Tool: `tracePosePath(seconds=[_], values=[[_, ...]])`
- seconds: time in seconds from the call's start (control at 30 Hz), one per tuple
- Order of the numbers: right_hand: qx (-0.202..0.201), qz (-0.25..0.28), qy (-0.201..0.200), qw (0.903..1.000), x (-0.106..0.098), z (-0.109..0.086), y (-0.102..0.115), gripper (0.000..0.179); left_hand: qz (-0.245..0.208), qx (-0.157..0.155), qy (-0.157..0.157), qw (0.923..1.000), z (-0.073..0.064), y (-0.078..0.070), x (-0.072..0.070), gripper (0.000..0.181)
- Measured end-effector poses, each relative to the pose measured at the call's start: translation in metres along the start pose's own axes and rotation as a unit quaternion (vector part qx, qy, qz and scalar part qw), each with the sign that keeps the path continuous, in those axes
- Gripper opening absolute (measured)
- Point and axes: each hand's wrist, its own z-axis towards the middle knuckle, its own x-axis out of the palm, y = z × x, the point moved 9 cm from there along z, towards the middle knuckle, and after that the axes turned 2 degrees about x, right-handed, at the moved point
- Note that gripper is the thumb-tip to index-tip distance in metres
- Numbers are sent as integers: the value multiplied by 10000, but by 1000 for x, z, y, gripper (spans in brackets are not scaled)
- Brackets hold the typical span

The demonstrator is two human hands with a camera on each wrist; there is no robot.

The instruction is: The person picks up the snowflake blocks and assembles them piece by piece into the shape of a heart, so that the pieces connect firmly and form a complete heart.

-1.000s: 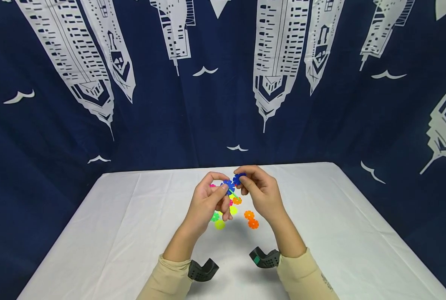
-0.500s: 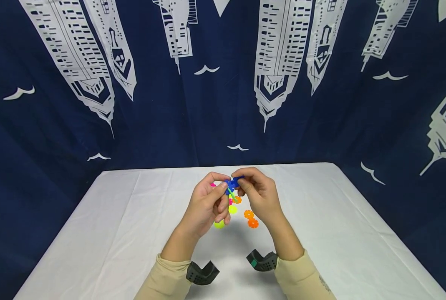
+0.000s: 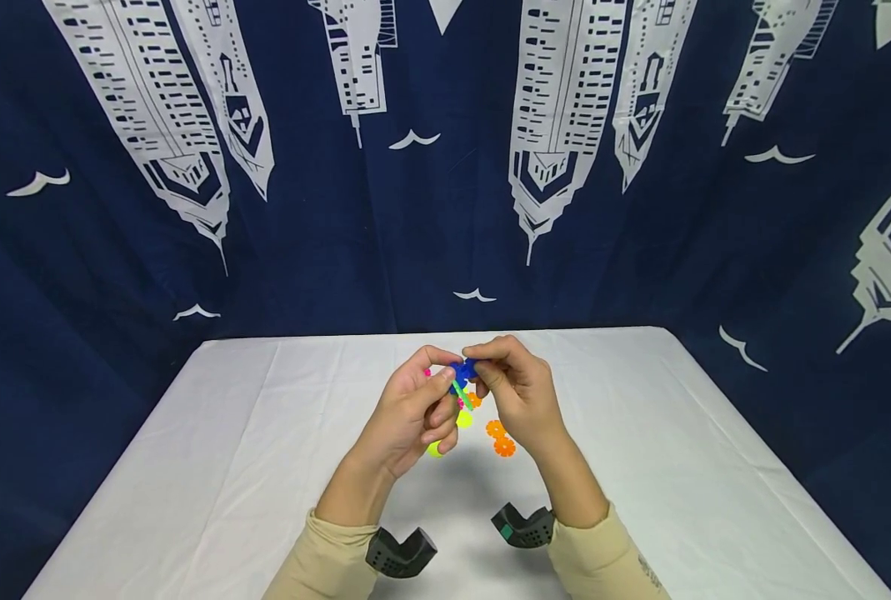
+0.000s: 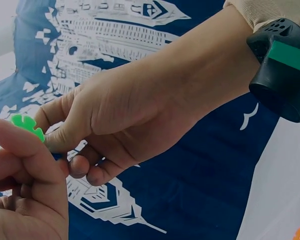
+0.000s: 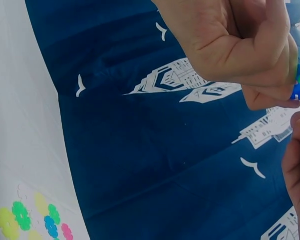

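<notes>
Two blue notched plastic discs (image 3: 468, 369) — left hand (image 3: 409, 408) pinched one, right hand (image 3: 520, 388) the other. Green notched plastic disc (image 3: 463, 395) jutted alongside.

The blue pieces (image 3: 468, 368) are partly hidden, and whether they interlock is unclear.

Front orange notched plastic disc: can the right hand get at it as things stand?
Probably not straight away: the right hand pinches a blue notched plastic piece, so its grip is taken. Otherwise the way looks free: the front orange notched plastic disc lies uncovered on the white cloth-covered table.
</notes>
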Motion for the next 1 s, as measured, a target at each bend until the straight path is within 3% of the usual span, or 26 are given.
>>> tracePosePath(seconds=[0.2, 0.57, 0.73, 1.0], values=[[-230, -590, 133, 9979, 1, 1, 6, 16, 70, -183, -91, 9998, 1, 1, -1, 7], [-206, -577, 268, 9978, -3, 5, 4, 21, 350, -201, -9, 9992, 4, 2, -3, 7], [17, -485, 415, 9980, -6, 4, -1, 20, 615, -147, 103, 9979, 6, 4, -2, 9], [533, -664, 266, 9960, -15, 3, -13, 19, 1073, -62, 25, 9942, 7, 7, -3, 17]])
